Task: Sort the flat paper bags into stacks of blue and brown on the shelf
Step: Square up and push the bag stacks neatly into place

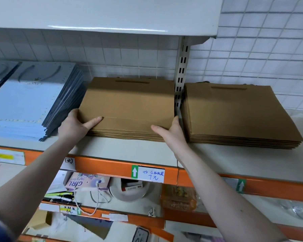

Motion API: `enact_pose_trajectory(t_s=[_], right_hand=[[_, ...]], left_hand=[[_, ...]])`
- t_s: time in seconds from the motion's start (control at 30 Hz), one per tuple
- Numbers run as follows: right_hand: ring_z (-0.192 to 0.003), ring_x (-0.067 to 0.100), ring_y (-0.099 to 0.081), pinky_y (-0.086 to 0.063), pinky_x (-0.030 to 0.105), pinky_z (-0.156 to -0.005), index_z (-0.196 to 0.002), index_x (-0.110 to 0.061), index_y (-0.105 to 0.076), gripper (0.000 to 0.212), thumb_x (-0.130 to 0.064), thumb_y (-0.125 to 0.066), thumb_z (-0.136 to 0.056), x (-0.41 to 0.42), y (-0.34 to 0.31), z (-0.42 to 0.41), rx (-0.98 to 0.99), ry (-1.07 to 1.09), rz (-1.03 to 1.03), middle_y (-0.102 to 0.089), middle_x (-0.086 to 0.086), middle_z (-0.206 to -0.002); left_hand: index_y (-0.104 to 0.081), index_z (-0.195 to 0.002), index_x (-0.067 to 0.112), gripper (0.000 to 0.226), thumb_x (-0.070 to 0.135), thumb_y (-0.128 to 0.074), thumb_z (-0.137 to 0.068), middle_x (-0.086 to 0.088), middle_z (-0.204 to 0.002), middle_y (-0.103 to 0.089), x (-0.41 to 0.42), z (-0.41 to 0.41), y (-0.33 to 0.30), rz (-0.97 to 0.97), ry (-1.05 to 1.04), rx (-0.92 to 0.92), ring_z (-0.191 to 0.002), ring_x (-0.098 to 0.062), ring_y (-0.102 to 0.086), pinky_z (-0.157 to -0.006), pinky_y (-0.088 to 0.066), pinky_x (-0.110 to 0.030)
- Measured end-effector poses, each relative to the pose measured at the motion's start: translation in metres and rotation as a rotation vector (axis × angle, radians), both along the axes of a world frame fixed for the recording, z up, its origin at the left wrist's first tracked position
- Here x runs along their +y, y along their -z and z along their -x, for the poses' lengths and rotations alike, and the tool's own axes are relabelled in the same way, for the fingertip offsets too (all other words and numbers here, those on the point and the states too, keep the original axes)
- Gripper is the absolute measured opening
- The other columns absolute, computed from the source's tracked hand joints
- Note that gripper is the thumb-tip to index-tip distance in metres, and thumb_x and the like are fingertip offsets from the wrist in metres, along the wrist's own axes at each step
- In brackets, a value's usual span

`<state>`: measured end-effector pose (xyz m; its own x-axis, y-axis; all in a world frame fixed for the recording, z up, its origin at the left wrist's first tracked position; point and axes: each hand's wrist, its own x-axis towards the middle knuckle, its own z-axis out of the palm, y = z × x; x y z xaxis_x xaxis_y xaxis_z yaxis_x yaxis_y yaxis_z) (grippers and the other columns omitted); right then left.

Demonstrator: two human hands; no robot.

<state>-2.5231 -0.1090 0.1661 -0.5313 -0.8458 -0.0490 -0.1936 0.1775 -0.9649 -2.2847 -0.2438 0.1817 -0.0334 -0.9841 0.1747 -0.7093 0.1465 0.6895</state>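
Two hands — left hand [73, 125], right hand [171, 131] — gripping brown stack [129, 105].

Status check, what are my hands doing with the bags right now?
Left hand and right hand grip the middle brown stack at its front corners. Blue stack left, second brown stack right. Nothing blocking.

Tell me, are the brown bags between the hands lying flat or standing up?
Flat. The middle brown paper bag stack lies on the shelf, left hand and right hand gripping its front corners.

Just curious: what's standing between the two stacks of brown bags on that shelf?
In the head view, a white slotted shelf upright stands between the left brown stack and the right brown stack.
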Motion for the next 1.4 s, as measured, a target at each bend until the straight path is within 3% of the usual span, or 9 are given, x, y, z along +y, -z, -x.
enact_pose_trajectory(t_s=[0.23,0.3,0.43,0.57,0.67,0.87,1.1,1.23,1.4], right_hand=[[-0.142,0.022,-0.022,-0.024,0.029,-0.11,-0.15,-0.009,0.008,0.1,-0.045,-0.061,-0.087,0.006,-0.011,0.006,0.151,-0.05,-0.045,-0.015,0.006,-0.158],[-0.145,0.022,-0.014,-0.018,0.032,-0.114,-0.15,-0.008,0.009,0.104,-0.05,-0.06,-0.086,0.011,-0.011,0.0,0.376,-0.05,-0.055,-0.005,0.007,-0.159],[-0.146,0.022,0.009,0.001,0.034,-0.119,-0.151,-0.009,0.004,0.101,-0.063,-0.05,-0.084,0.019,-0.011,-0.005,1.002,-0.121,-0.111,0.01,0.01,-0.158],[-0.146,0.024,0.01,0.007,0.036,-0.117,-0.151,-0.012,-0.002,0.083,-0.061,-0.033,-0.092,0.015,-0.01,-0.001,1.271,-0.213,-0.189,0.01,0.013,-0.158],[-0.146,0.024,0.007,0.005,0.036,-0.119,-0.151,-0.01,0.0,0.079,-0.058,-0.024,-0.094,0.009,-0.01,0.002,1.338,-0.239,-0.253,0.007,0.015,-0.158],[-0.146,0.024,0.007,0.003,0.037,-0.119,-0.151,-0.007,0.003,0.082,-0.061,-0.018,-0.092,0.005,-0.014,0.005,1.393,-0.272,-0.325,0.007,0.015,-0.158],[-0.147,0.024,0.001,0.0,0.035,-0.12,-0.151,-0.011,-0.002,0.069,-0.052,-0.013,-0.097,0.001,-0.02,-0.002,1.482,-0.29,-0.291,0.001,0.015,-0.158],[-0.147,0.024,-0.001,-0.002,0.034,-0.118,-0.152,-0.012,-0.003,0.067,-0.05,-0.015,-0.098,-0.002,-0.023,-0.002,1.469,-0.306,-0.311,-0.001,0.014,-0.158],[-0.147,0.023,-0.003,-0.001,0.035,-0.118,-0.152,-0.013,-0.007,0.071,-0.055,-0.02,-0.096,-0.004,-0.024,-0.007,1.519,-0.335,-0.273,-0.005,0.013,-0.158]], left_hand=[[-0.036,-0.138,0.006,0.079,0.052,-0.064,-0.08,-0.013,-0.139,-0.046,0.0,0.0,-0.002,-0.023,0.093,0.046,-0.126,-0.033,-0.043,-0.1,-0.036,-0.04],[-0.037,-0.136,0.005,0.079,0.052,-0.065,-0.079,-0.015,-0.138,-0.045,-0.001,-0.005,0.001,0.005,0.134,0.054,-0.127,-0.033,-0.041,-0.101,-0.035,-0.039],[-0.023,-0.149,0.008,0.08,0.043,-0.06,-0.087,-0.019,-0.149,-0.028,0.009,-0.009,0.008,0.112,0.153,-0.004,-0.138,-0.031,-0.027,-0.113,-0.022,-0.038],[-0.036,-0.144,0.007,0.078,0.056,-0.05,-0.085,-0.021,-0.15,-0.028,0.015,-0.016,0.012,0.266,0.232,-0.129,-0.139,-0.034,-0.025,-0.115,-0.021,-0.043],[-0.041,-0.141,0.004,0.094,0.076,-0.023,-0.083,-0.022,-0.147,-0.034,0.007,-0.022,0.02,0.387,0.34,-0.348,-0.139,-0.04,-0.025,-0.113,-0.02,-0.051],[-0.036,-0.143,0.004,0.092,0.068,0.001,-0.089,-0.02,-0.148,-0.035,-0.004,-0.025,0.018,0.45,0.492,-0.599,-0.139,-0.037,-0.027,-0.114,-0.017,-0.046],[-0.028,-0.148,0.014,0.075,0.06,-0.002,-0.094,-0.014,-0.151,-0.03,-0.009,-0.027,0.015,0.513,0.588,-0.669,-0.141,-0.029,-0.026,-0.115,-0.011,-0.034],[-0.031,-0.147,0.012,0.075,0.058,-0.003,-0.095,-0.014,-0.15,-0.032,-0.015,-0.026,0.014,0.542,0.635,-0.708,-0.139,-0.028,-0.031,-0.114,-0.016,-0.036],[-0.021,-0.149,0.016,0.076,0.062,-0.005,-0.091,-0.013,-0.154,-0.023,-0.026,-0.025,0.011,0.538,0.596,-0.699,-0.143,-0.027,-0.022,-0.114,-0.008,-0.032]])
